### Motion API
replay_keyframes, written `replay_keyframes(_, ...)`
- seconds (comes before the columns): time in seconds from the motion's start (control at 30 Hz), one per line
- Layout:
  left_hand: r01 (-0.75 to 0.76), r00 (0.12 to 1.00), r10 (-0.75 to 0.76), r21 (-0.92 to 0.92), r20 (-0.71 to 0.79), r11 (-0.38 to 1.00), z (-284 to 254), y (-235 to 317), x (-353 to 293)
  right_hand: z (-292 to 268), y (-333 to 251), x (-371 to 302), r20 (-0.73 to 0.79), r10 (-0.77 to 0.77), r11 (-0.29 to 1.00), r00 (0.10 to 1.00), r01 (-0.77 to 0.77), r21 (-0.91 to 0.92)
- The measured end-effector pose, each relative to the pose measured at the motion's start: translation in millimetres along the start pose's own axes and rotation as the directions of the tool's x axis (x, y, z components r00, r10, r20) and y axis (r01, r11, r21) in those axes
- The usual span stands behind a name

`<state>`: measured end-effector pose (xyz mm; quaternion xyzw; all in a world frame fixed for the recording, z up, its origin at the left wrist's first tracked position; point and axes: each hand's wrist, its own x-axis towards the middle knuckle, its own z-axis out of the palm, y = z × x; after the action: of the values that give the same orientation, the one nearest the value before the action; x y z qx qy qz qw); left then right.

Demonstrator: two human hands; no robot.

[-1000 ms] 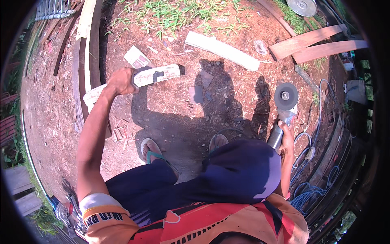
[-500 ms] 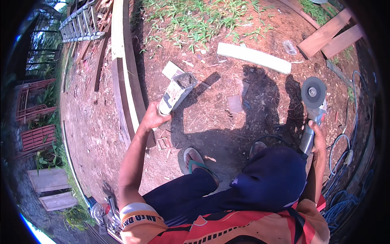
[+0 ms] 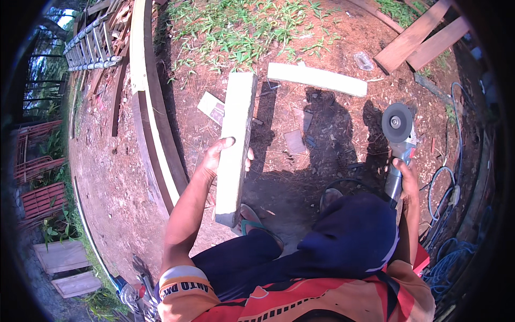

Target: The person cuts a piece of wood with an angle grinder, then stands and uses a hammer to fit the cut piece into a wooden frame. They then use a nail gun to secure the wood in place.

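Observation:
My left hand (image 3: 217, 155) is closed around the middle of a long rectangular block (image 3: 234, 123), thumb on its white face and fingertips showing at its right edge. The block stands nearly lengthwise before me, its near end darker and grey, above my sandalled left foot. In my right hand (image 3: 406, 177) I grip an angle grinder (image 3: 394, 185) by its body. Its round grey disc (image 3: 397, 123) points away from me, well to the right of the block. I cannot tell whether the disc is spinning.
Another white block (image 3: 316, 79) lies ahead on the dirt. A long timber beam (image 3: 153, 123) runs along the left, near a ladder (image 3: 94, 48). Brown boards (image 3: 413, 37) lie at far right. Blue cables (image 3: 445, 263) coil at my right. Tile pieces (image 3: 294, 141) lie ahead.
The block in my left hand has swung from tilted, end-on, to lengthwise with its white face showing. My right hand still holds the grinder. The whole view has shifted slightly.

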<state>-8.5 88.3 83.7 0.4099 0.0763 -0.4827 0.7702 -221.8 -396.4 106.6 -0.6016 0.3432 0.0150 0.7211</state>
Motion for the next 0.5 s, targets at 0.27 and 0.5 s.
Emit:
replay_keyframes(0.27, 0.043, 0.967, 0.093, -0.512, 0.237, 0.858, 38, -33, 110, 15, 8, 12, 0.006, 0.075, 0.997, 0.997, -0.075, 0.036)
replay_keyframes(0.5, 0.137, 0.990, -0.107, -0.496, 0.088, 0.858, 20, -96, 95, 26, 5, 28, 0.092, 0.008, 0.997, 0.996, -0.014, 0.071)
